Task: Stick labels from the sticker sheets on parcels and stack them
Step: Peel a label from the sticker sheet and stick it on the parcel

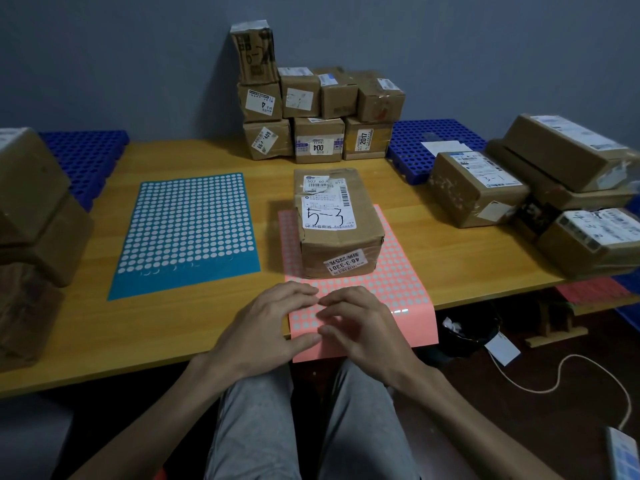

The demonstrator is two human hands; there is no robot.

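A pink sticker sheet [401,289] lies on the wooden table [450,258], its near end hanging over the front edge. On its far half stands a brown parcel [337,233] marked "5-3". My left hand [266,327] rests on the sheet's near left edge with fingers stretched flat. My right hand [363,327] touches the sheet beside it with bent fingertips; the two hands' fingertips meet. Whether a sticker is pinched is hidden. A blue sticker sheet [190,230] lies to the left, its bottom rows peeled off.
Stacked parcels [311,116] stand against the back wall. More parcels [554,188] are piled at the right and others [31,220] at the left. Blue perforated pallets [433,140] lie at both back corners. A bin [467,330] and a cable [588,375] are on the floor.
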